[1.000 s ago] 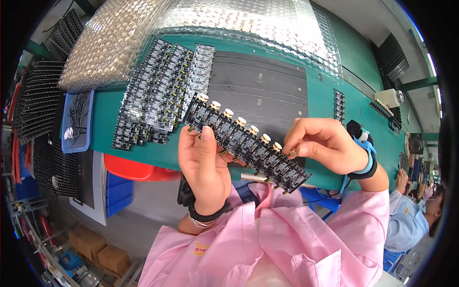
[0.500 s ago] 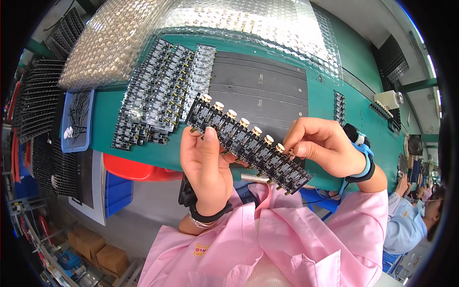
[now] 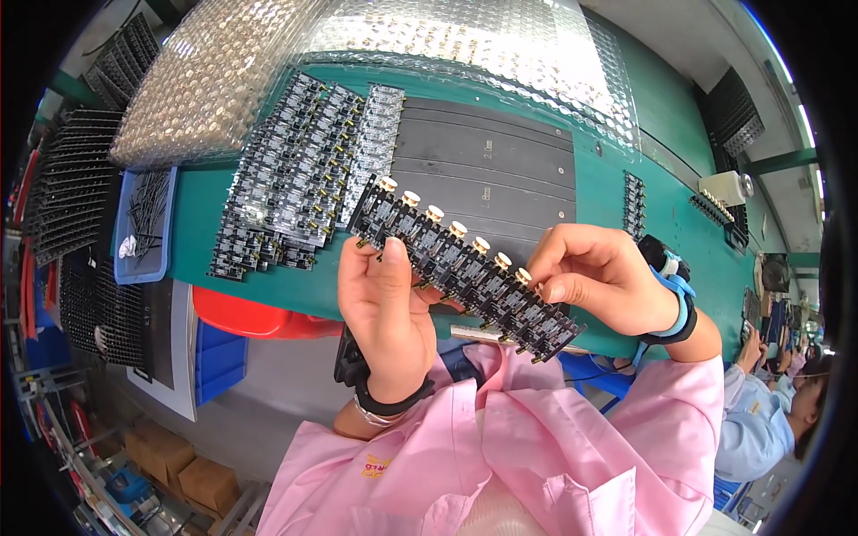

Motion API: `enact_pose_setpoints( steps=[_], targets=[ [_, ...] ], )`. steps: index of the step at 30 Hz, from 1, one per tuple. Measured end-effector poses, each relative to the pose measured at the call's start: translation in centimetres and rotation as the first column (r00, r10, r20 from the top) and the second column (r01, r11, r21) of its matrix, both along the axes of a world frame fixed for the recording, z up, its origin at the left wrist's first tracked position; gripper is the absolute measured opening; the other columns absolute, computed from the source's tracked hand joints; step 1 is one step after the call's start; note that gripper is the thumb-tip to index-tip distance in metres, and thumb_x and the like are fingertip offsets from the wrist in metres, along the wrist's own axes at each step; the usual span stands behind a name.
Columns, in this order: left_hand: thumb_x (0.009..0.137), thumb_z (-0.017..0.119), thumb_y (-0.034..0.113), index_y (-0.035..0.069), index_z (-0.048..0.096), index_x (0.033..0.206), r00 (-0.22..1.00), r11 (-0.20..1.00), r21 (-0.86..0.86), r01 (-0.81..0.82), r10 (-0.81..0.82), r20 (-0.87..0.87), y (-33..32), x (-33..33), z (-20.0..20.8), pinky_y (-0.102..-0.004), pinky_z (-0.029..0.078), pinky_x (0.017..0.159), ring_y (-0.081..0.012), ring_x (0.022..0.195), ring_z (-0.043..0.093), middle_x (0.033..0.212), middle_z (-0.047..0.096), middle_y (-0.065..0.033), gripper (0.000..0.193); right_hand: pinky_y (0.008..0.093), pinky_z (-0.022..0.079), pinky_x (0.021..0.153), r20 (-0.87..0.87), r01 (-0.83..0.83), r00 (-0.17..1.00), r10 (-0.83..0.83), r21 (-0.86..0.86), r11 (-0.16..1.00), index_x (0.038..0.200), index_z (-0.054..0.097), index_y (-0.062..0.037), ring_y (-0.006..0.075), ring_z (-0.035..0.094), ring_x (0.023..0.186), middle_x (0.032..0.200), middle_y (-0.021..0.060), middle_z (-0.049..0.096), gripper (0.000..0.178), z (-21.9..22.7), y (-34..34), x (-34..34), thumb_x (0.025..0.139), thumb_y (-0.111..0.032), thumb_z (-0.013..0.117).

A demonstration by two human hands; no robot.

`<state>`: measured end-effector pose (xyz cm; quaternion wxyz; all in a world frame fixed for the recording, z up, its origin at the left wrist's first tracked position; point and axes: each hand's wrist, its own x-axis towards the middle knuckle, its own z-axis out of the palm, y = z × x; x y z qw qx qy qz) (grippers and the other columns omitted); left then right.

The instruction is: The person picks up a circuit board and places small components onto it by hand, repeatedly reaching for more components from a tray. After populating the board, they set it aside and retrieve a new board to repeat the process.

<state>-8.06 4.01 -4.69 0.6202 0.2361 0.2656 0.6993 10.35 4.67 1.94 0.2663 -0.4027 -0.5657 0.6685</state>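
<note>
A long black strip of joined circuit boards (image 3: 465,272) is held tilted in front of me, sloping down to the right. My left hand (image 3: 391,326) is closed round its left part, thumb on the near face. Along its upper edge stands a row of round white-and-gold parts (image 3: 481,244), and brass-coloured connectors show along the lower edge. At the right end of that row, my right hand (image 3: 608,279) pinches with thumb and fingertips close to the strip. Whatever lies between those fingertips is too small and hidden to name.
Several similar board strips (image 3: 281,170) lie overlapped at left on the green table (image 3: 608,201), beside a dark grey plate (image 3: 483,143). Bubble wrap (image 3: 214,80) covers the back. A blue tray (image 3: 143,228) holds thin dark pieces. A red stool (image 3: 255,314) is below; a co-worker in blue (image 3: 760,415) is at right.
My right hand has shifted slightly, its fingertips staying by the end of the row of round parts. The left hand and the strip are nearly still.
</note>
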Motion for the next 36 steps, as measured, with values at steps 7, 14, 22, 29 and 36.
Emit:
enact_pose_setpoints(
  steps=[7, 14, 22, 29, 36],
  targets=[
    [0.091, 0.038, 0.013, 0.004, 0.043, 0.101, 0.998, 0.996, 0.065, 0.057, -0.059, 0.017, -0.1, -0.4, -0.7, -0.0247, 0.045, 0.059, -0.0115, 0.072, 0.054, 0.09, 0.055, -0.0067, 0.015, 0.0201, 0.04, 0.066, 0.075, 0.043, 0.995, -0.061, 0.219, 0.975, 0.085, 0.053, 0.0012, 0.0079, 0.048, 0.073, 0.082, 0.0029, 0.054, 0.013, 0.0, 2.9, 1.5, 0.082, -0.012, 0.055],
    [0.09, 0.038, 0.011, 0.005, 0.045, 0.101, 0.999, 0.997, 0.078, 0.019, -0.022, 0.042, -0.2, -0.8, -0.6, -0.0242, 0.044, 0.06, -0.01, 0.072, 0.053, 0.09, 0.055, -0.0047, 0.014, 0.0221, 0.039, 0.058, 0.505, -0.085, 0.535, -0.677, 0.83, 0.552, 0.083, 0.058, -0.004, 0.0085, 0.048, 0.068, 0.078, 0.0013, 0.054, 0.006, -2.6, 13.5, 13.2, 0.078, -0.007, 0.057],
    [0.09, 0.039, 0.012, 0.006, 0.045, 0.099, 0.996, 0.995, 0.089, 0.041, -0.048, 0.073, 0.1, -1.1, -1.3, -0.022, 0.043, 0.056, -0.0077, 0.067, 0.052, 0.086, 0.055, -0.0034, 0.012, 0.0265, 0.042, 0.062, 0.561, -0.314, 0.637, -0.53, 0.816, 0.486, 0.081, 0.059, -0.0062, 0.0173, 0.05, 0.072, 0.079, 0.0046, 0.053, 0.007, -4.1, 15.8, 11.0, 0.076, -0.004, 0.057],
    [0.09, 0.039, 0.012, 0.006, 0.045, 0.099, 0.999, 0.999, 0.034, 0.0, -0.001, 0.039, 0.2, -0.8, -0.8, -0.0218, 0.043, 0.055, -0.0076, 0.066, 0.051, 0.085, 0.055, -0.0033, 0.012, 0.0306, 0.042, 0.072, 0.635, -0.479, 0.608, -0.477, 0.772, 0.417, 0.08, 0.058, -0.005, 0.0217, 0.049, 0.082, 0.08, 0.0054, 0.051, 0.01, -3.5, 16.5, 11.5, 0.074, 0.003, 0.054],
    [0.09, 0.039, 0.013, 0.004, 0.044, 0.1, 1.0, 1.0, 0.024, -0.001, 0.001, 0.026, 0.3, -0.8, -0.6, -0.0247, 0.044, 0.061, -0.0103, 0.073, 0.053, 0.089, 0.054, -0.0049, 0.013, 0.0299, 0.041, 0.073, 0.639, -0.478, 0.558, -0.529, 0.769, 0.425, 0.081, 0.054, -0.0043, 0.0224, 0.048, 0.085, 0.082, 0.0051, 0.051, 0.012, -3.7, 16.1, 11.3, 0.073, 0.004, 0.054]
  ],
)
